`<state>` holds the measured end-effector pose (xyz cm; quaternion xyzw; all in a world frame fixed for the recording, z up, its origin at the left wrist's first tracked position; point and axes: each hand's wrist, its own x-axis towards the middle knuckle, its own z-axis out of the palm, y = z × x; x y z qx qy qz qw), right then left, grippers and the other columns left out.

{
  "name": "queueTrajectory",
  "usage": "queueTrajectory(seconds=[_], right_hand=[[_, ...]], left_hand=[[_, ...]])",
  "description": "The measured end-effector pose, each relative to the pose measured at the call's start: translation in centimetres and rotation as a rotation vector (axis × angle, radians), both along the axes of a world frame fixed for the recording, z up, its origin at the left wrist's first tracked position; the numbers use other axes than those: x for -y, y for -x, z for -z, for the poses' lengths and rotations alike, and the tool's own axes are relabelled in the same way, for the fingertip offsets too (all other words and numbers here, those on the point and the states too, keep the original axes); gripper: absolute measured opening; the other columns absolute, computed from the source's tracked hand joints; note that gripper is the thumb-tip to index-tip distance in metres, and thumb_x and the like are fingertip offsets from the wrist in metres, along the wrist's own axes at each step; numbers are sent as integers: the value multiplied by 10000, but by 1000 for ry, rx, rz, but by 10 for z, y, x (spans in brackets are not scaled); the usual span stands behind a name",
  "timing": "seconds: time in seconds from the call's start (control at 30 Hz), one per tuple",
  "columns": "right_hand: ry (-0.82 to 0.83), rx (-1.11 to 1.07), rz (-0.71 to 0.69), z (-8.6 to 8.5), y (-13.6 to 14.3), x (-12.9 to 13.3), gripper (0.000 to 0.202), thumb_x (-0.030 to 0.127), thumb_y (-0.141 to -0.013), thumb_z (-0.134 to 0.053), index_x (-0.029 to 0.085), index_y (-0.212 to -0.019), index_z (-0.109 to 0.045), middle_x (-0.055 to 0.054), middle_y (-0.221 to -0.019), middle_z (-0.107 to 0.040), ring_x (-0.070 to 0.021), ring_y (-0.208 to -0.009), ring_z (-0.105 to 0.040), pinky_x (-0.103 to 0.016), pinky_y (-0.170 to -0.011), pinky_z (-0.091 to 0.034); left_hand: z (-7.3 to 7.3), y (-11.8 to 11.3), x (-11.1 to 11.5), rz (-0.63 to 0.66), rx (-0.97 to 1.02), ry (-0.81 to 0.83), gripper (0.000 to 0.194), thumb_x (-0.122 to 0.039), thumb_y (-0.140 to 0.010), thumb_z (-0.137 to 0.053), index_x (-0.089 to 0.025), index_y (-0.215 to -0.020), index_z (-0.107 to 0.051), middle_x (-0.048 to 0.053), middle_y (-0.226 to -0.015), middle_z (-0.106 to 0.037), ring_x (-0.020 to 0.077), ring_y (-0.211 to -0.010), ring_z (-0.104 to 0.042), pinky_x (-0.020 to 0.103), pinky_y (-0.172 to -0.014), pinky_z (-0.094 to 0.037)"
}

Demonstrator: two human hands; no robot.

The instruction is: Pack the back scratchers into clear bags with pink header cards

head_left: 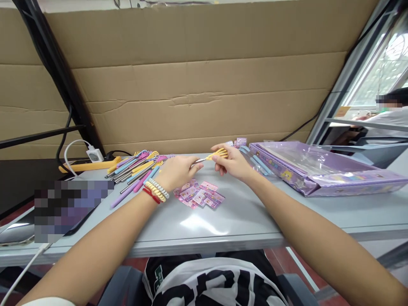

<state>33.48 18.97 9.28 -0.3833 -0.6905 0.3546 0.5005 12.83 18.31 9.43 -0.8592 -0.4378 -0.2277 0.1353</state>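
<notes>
Over the table's far middle I hold a back scratcher with a yellow, finger-like head [219, 154] and a thin metal rod. My left hand [178, 172] is closed around the rod end, hiding the handle. The fingers of my right hand [234, 161] pinch the yellow head. Several pink and purple printed cards [200, 194] lie overlapping on the table below my hands. Beside my left hand is a pile of similar back scratchers [135, 168] with yellow, blue, pink and purple handles and metal rods.
A purple box [318, 168] with a clear window lies at the right, next to light blue pieces in clear plastic [259, 163]. A phone-like device [73, 208], a white charger [94, 154] and cables are at the left. Cardboard [204, 85] stands behind. Another person [382, 121] sits far right.
</notes>
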Motion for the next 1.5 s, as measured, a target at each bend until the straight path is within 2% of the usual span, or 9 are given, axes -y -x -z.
queueTrajectory(seconds=[0.1,0.2,0.5,0.77,0.93,1.07,1.17,1.33,1.5], right_hand=[[30,-178,129,-2,-14,-12,371,379,-667,-680,183,-923,-496,85,-399,-529,-92,-290,-434,-191,-310,-309],[58,-356,161,-3,-26,-16,433,364,-638,-714,175,-963,-499,89,-419,-533,-95,-306,-450,-199,-317,-331],[258,-176,-310,14,-7,-9,465,485,-629,-771,154,-902,-592,-12,-694,-673,-128,-481,-612,-218,-365,-426],[240,-251,39,5,-12,-10,389,492,-714,-698,193,-694,-449,4,-538,-608,-103,-385,-536,-201,-337,-375],[264,104,-31,-3,-26,-2,322,463,-747,-671,186,-737,-508,87,-403,-437,-43,-282,-308,-179,-297,-195],[342,458,-225,-4,-29,4,343,485,-710,-698,163,-754,-589,64,-470,-463,-48,-369,-352,-183,-334,-222],[343,553,-249,-2,-26,5,332,489,-720,-682,167,-743,-603,58,-491,-479,-48,-386,-348,-193,-352,-225],[345,593,-325,3,-21,3,400,549,-771,-602,176,-642,-532,24,-539,-551,-51,-360,-366,-213,-347,-256],[306,665,-180,1,-24,0,421,589,-739,-615,179,-684,-533,8,-563,-572,-75,-391,-422,-220,-379,-299]], left_hand=[[1,7,-10,-1,53,35,294,-413,-920,-422,-222,-1050,-604,41,-879,-700,196,-773,-623,271,-575,-325],[4,13,-15,-35,51,107,341,-428,-942,-347,-209,-913,-608,35,-753,-666,188,-674,-592,273,-542,-295],[11,0,-5,108,27,259,460,-483,-951,-234,-202,-860,-587,5,-608,-590,159,-533,-518,277,-518,-304],[10,11,-13,138,67,272,452,-479,-926,-307,-205,-922,-666,44,-845,-705,180,-758,-609,283,-662,-405],[12,17,-20,79,92,250,435,-491,-903,-348,-195,-966,-661,59,-860,-700,195,-782,-610,303,-698,-424],[13,19,-22,10,180,188,506,-499,-853,-455,-159,-1220,-531,66,-925,-678,192,-755,-605,310,-683,-436],[14,20,-24,68,199,119,618,-491,-793,-559,-150,-1299,-458,80,-1048,-644,189,-803,-600,306,-706,-443],[13,20,-23,209,131,138,318,-433,-859,-499,-185,-1006,-633,41,-908,-658,162,-768,-572,280,-675,-404],[6,18,-20,155,299,371,327,-463,-853,-459,-176,-774,-593,-2,-668,-571,141,-619,-489,266,-563,-348]])
